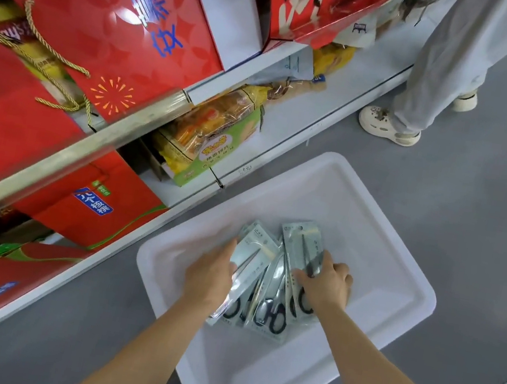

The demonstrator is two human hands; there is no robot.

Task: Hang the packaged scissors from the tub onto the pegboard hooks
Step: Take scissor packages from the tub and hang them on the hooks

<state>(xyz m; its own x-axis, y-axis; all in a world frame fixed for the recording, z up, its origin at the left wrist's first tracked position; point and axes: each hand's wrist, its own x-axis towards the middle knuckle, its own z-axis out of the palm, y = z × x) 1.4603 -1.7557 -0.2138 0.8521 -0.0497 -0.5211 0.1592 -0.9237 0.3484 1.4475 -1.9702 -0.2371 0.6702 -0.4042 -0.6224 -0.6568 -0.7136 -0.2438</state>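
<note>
Only 1 view, head-worn. It looks steeply down on the white tub, close above it. Shelving stands left of the tub.

White plastic tub: shallow, rectangular, rounded corners, broad flat rim, sits on grey floor beside shelving, turned diagonally in view. Packaged scissors: several flat pale grey-green blister cards, fanned and overlapping in loose pile near tub's middle, lying flat on tub bottom. Each card holds one pair, black loop handles toward near end, steel blades pointing toward far end. Leftmost pack tilted up off pile. Rightmost pack lies flat, printed header at far end. Exact count unclear.
</note>
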